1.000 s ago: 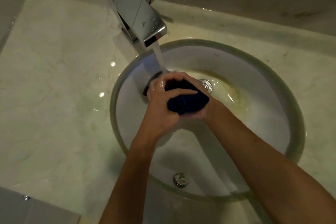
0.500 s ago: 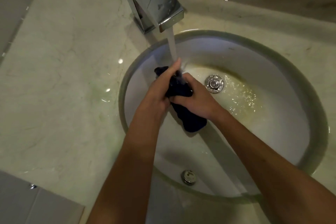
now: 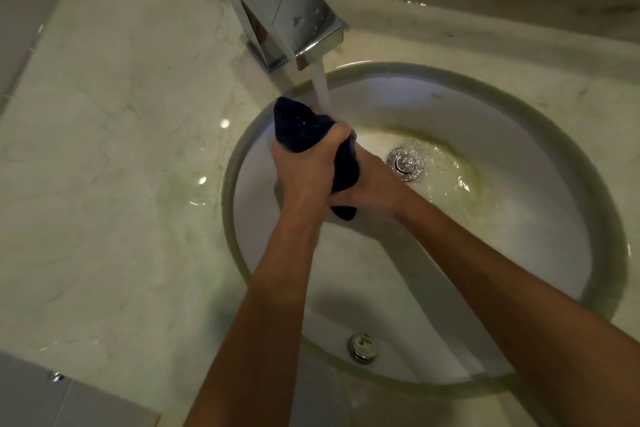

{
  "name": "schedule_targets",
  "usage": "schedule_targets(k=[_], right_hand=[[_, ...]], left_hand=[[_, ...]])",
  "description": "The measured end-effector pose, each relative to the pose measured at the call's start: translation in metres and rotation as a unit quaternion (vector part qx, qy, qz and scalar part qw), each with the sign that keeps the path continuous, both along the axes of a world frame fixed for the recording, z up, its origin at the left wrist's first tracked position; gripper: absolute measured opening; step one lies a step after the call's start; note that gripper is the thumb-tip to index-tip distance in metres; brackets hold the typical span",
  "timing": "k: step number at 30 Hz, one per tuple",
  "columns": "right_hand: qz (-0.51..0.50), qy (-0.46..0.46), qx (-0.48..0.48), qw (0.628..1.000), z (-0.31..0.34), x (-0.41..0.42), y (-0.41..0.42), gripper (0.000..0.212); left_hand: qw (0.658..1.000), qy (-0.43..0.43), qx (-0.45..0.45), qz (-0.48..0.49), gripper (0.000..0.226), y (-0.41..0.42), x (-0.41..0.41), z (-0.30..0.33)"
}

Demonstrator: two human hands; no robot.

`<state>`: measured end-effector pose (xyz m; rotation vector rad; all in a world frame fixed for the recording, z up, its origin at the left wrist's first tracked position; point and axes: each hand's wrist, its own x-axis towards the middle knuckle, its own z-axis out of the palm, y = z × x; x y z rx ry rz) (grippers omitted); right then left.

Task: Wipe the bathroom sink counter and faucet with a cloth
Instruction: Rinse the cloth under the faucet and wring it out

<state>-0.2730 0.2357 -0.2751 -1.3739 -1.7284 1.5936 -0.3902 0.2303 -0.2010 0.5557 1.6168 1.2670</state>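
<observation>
— So where is the cloth (image 3: pixel 313 130) at this moment?

— Over the basin of the sink (image 3: pixel 540 243), bunched into a dark blue roll. Both hands grasp it. The left hand (image 3: pixel 304 168) is wrapped round its upper part, fingers curled over the fabric, and a loose corner sticks up above that fist toward the faucet (image 3: pixel 277 7). The right hand (image 3: pixel 372 184) grips the lower part from the other side, and a small tail of cloth hangs out below the two hands.

— Is the tap on?

— Yes. A stream of water (image 3: pixel 320 88) falls from the chrome spout and lands on the cloth just at the top of the left hand. Water ripples around the drain (image 3: pixel 405 163), which sits just to the right of the hands.

— And the counter (image 3: pixel 104 149)?

— Pale marble with faint green veining, spreading to the left of the sink and behind it. A few bright glints show on it near the basin rim. The faucet stands on it at the back, its square spout reaching over the basin edge.

— Anything else in the bowl?

— A round overflow fitting (image 3: pixel 362 347) on the near wall, between the two forearms. The basin shows a yellowish tint around the drain.
</observation>
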Motion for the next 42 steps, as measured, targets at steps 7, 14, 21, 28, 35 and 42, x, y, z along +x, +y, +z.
schedule_targets(k=[7,14,21,28,35,42], right_hand=[[0.089,-0.163,0.142,0.972,0.019,-0.008,0.056,0.03],[0.097,-0.227,0.284,0.926,-0.016,-0.002,0.062,0.039],[0.008,-0.114,0.269,0.956,-0.01,-0.013,0.043,0.057],[-0.01,-0.172,0.289,0.942,-0.01,-0.016,0.05,0.05],[-0.005,-0.197,0.237,0.951,-0.004,0.0,0.036,0.082],[-0.041,-0.209,0.203,0.956,0.052,0.031,0.018,0.05]], left_hand=[[0.979,0.183,0.089,-0.011,0.037,-0.016,0.001,0.005],[0.965,0.242,0.062,-0.08,0.048,-0.015,-0.016,0.009],[0.969,0.235,0.081,-0.005,0.042,-0.009,-0.002,0.0],[0.973,0.213,0.084,0.03,0.034,-0.003,0.002,-0.007],[0.983,0.172,0.059,0.017,0.03,0.012,0.003,-0.007],[0.98,0.17,0.099,-0.027,0.018,0.017,0.003,-0.002]])
